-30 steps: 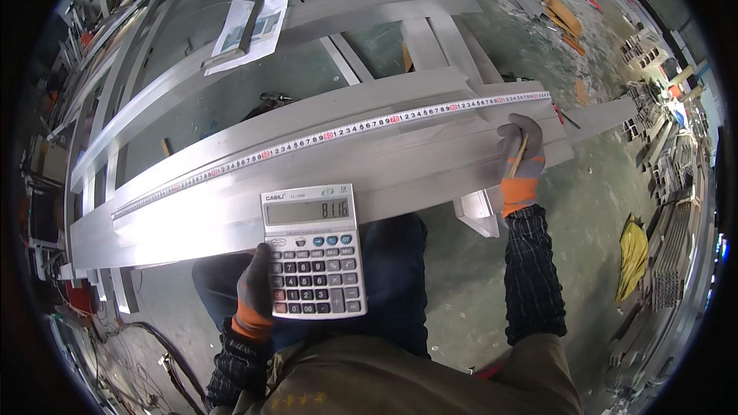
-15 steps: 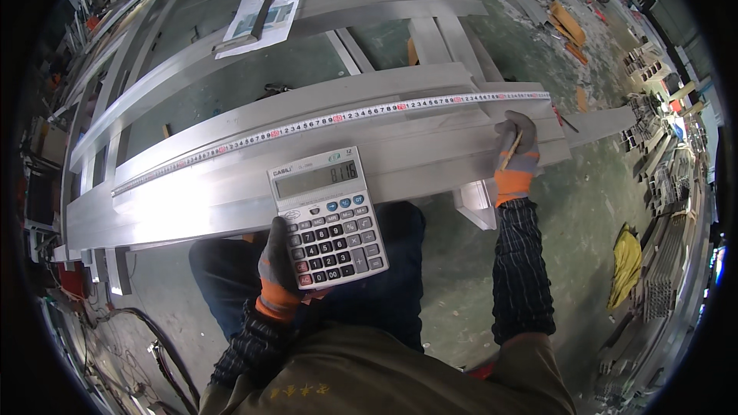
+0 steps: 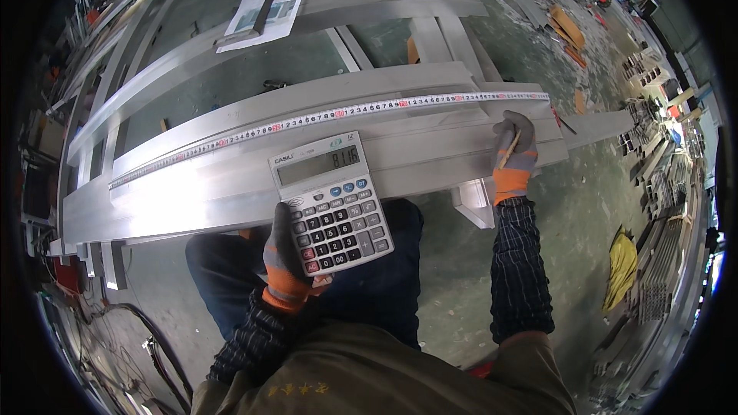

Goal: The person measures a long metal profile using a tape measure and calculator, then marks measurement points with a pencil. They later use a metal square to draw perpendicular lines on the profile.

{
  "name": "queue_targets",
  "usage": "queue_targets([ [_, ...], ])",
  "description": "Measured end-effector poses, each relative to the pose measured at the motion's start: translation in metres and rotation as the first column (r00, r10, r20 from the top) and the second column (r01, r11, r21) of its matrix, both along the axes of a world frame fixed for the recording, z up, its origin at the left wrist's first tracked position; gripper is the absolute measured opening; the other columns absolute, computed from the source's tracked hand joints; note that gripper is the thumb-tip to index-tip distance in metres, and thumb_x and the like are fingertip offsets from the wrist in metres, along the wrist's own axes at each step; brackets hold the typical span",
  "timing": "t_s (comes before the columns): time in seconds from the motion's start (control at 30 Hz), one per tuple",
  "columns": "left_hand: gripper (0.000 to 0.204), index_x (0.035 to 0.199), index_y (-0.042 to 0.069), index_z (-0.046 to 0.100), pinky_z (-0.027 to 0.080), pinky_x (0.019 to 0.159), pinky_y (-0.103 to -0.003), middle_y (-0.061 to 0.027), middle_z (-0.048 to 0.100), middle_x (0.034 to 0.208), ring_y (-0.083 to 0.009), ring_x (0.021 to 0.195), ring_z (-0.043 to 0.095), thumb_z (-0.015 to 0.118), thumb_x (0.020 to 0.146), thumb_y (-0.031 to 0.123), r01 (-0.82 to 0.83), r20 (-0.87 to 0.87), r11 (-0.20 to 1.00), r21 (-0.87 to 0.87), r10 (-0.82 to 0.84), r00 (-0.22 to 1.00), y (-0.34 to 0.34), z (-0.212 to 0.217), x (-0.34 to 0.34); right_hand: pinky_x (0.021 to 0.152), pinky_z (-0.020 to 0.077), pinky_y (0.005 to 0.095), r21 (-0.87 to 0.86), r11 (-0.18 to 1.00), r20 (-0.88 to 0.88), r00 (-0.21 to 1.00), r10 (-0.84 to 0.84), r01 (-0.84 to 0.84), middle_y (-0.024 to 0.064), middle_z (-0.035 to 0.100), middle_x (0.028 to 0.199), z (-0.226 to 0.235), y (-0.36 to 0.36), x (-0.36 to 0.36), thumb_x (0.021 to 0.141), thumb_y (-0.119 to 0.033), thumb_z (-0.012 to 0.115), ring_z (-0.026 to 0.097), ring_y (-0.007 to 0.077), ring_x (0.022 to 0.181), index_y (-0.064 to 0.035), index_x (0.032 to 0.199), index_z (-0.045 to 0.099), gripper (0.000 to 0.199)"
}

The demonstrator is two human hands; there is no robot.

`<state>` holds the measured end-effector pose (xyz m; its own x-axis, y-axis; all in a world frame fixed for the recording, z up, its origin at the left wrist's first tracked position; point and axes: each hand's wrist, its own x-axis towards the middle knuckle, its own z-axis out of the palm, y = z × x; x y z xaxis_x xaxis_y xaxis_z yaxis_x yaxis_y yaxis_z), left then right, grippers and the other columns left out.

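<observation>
The calculator [image 3: 332, 207], which should be light, stiff and best held by its sides, is gripped in the left fingers [image 3: 283, 230], and a thin stick [image 3: 508, 151] is held in the right fingers [image 3: 520, 126].

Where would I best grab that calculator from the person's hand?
Probably by the right edge of the calculator, coming from the right and pinching across its thickness: it is a flat slab, that edge is free, and the left hand holds its lower left side.
</observation>
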<state>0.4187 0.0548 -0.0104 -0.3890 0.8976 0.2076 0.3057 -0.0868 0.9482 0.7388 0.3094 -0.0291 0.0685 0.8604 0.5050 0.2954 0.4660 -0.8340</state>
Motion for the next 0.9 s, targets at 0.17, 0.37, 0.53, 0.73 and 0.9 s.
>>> queue_targets([
  [0.17,0.048,0.131,-0.002,0.052,0.063,0.070,-0.030,-0.0129,0.072,0.104,-0.0201,0.084,0.074,0.043,0.109,0.040,-0.104,0.055,0.991,0.086,0.100,0.993,0.004,-0.003,-0.002,0.077,0.0506,0.0277,0.070,0.997,0.099,0.994,-0.041,0.034,0.0056,0.060,0.095,0.002,0.002,-0.001,0.100,-0.005,0.056,0.058,0.0128,0.086,-0.0063,0.121,0.059,0.020],
  [0.37,0.046,0.133,-0.002,0.051,0.063,0.071,-0.031,-0.0164,0.071,0.107,-0.0227,0.087,0.074,0.044,0.109,0.037,0.027,0.920,0.997,-0.078,0.062,0.386,0.007,0.018,0.002,0.075,0.0513,0.0305,0.079,0.992,0.142,0.984,-0.104,0.094,0.0070,0.063,0.090,0.004,0.001,-0.003,0.101,-0.007,0.056,0.060,0.0144,0.082,-0.0074,0.119,0.060,0.019],
  [0.53,0.044,0.141,-0.005,0.043,0.062,0.073,-0.034,-0.0175,0.071,0.107,-0.0244,0.091,0.074,0.051,0.106,0.020,0.004,0.262,0.999,0.038,-0.014,0.965,-0.013,-0.028,-0.007,0.075,0.0516,0.0310,0.067,0.994,0.128,0.987,-0.095,0.087,0.0077,0.063,0.091,0.004,0.001,-0.003,0.101,-0.008,0.056,0.062,0.0152,0.082,-0.0068,0.118,0.060,0.018],
  [0.73,0.055,0.151,0.000,0.033,0.060,0.075,-0.035,-0.0192,0.071,0.108,-0.0264,0.091,0.074,0.055,0.102,0.010,0.016,0.089,1.000,-0.004,-0.016,0.996,-0.021,-0.038,-0.009,0.075,0.0496,0.0277,0.047,0.996,0.084,0.994,-0.076,0.073,0.0045,0.062,0.093,0.001,0.001,-0.001,0.103,-0.007,0.054,0.059,0.0121,0.084,-0.0081,0.119,0.061,0.018],
  [0.9,0.057,0.151,0.001,0.034,0.060,0.075,-0.035,-0.0188,0.070,0.108,-0.0265,0.089,0.073,0.059,0.101,0.012,-0.025,-0.079,0.998,0.066,0.030,0.996,-0.018,-0.040,-0.013,0.080,0.0490,0.0280,0.136,0.988,0.158,0.983,-0.091,0.070,0.0032,0.062,0.094,0.003,0.004,-0.005,0.103,-0.008,0.054,0.060,0.0130,0.085,-0.0083,0.121,0.061,0.019],
])
